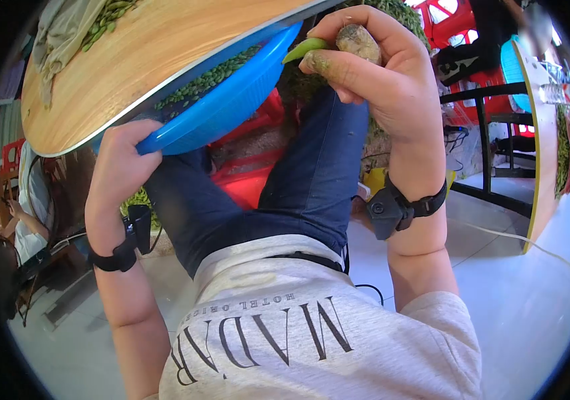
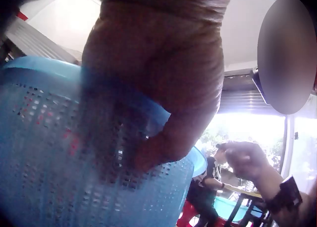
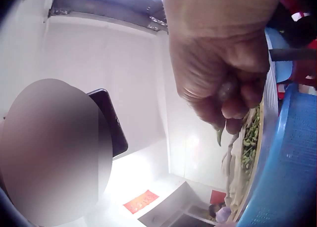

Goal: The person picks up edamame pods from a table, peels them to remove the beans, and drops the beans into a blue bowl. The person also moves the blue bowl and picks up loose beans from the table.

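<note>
The fingers of my right hand (image 1: 388, 75) pinch a small, long green pod (image 1: 306, 49), its thin tip pointing left, the side where the blue plastic basket (image 1: 235, 100) is, its rim gripped by my farther left hand (image 1: 124, 150).

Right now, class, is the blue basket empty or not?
Not empty: in the head view, green beans lie inside the basket. How deep, I cannot tell.

Your blue basket (image 1: 232, 100) was glossy, perforated plastic. Your green pod (image 1: 306, 49) looked smooth. The tabletop (image 1: 152, 60) before you looked like smooth, grained wood. You wore a matt, flecked cloth shirt (image 1: 378, 333) and matt, dark cloth trousers (image 1: 312, 153).
</note>
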Motion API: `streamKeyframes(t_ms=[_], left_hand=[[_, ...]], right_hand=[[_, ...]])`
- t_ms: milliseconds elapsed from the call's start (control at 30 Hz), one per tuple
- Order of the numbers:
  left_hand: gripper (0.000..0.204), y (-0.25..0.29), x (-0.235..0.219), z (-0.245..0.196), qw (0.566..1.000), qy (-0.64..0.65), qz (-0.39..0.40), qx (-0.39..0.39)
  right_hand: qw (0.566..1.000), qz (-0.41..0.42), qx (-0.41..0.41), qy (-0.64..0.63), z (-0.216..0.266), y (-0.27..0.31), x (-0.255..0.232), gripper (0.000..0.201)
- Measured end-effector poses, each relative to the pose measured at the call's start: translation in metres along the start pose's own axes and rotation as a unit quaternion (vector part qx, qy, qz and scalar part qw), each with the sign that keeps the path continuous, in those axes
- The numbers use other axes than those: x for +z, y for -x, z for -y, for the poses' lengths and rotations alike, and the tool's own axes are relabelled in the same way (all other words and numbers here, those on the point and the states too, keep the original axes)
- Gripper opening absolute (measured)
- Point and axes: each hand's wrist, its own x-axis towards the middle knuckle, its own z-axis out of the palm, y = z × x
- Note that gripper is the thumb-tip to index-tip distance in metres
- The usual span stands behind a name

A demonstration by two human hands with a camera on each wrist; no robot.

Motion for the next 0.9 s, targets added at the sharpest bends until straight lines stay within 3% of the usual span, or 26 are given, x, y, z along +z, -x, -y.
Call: streamKeyframes(t_ms=[233, 300, 400, 500, 600, 667, 700, 733, 767, 833, 900], left_hand=[[0.025, -0.003, -0.007, -0.007, 0.995, 0.028, 0.039, -0.082], [0.027, -0.001, -0.004, -0.005, 0.998, 0.019, 0.048, -0.046], [0.029, 0.011, 0.014, 0.001, 0.999, 0.003, 0.053, 0.004], [0.032, 0.033, 0.050, 0.010, 0.994, -0.073, 0.053, 0.069], [0.029, 0.056, 0.077, 0.016, 0.994, -0.075, 0.054, 0.061], [0.029, 0.069, 0.084, 0.013, 0.991, -0.088, 0.089, 0.040], [0.028, 0.076, 0.087, 0.013, 0.990, -0.083, 0.097, 0.058], [0.027, 0.080, 0.087, 0.014, 0.988, -0.078, 0.106, 0.077], [0.027, 0.077, 0.073, 0.018, 0.995, 0.050, 0.080, 0.011], [0.027, 0.073, 0.049, 0.013, 0.943, 0.311, 0.045, -0.107], [0.025, 0.059, 0.021, -0.005, 0.880, 0.459, -0.005, -0.120]], right_hand=[[1.000, -0.002, 0.021, -0.001, -0.017, 0.001, -0.021, 0.013], [1.000, -0.010, 0.018, -0.008, -0.021, 0.001, -0.022, 0.013], [0.999, -0.002, -0.048, -0.010, -0.014, -0.002, -0.026, 0.014], [1.000, 0.005, -0.015, -0.002, -0.014, 0.002, -0.015, 0.012], [0.996, 0.053, 0.043, 0.050, -0.020, 0.004, 0.001, 0.011], [0.993, 0.093, 0.024, 0.075, -0.030, 0.002, 0.016, 0.011], [0.990, 0.114, 0.004, 0.084, -0.035, 0.000, 0.023, 0.012], [0.983, 0.142, 0.036, 0.109, -0.033, -0.002, 0.030, 0.013], [0.976, 0.172, 0.026, 0.130, -0.030, -0.010, 0.045, 0.013], [0.968, 0.209, 0.024, 0.136, -0.029, -0.014, 0.061, 0.012], [0.956, 0.241, -0.023, 0.165, -0.029, -0.020, 0.076, 0.012]])
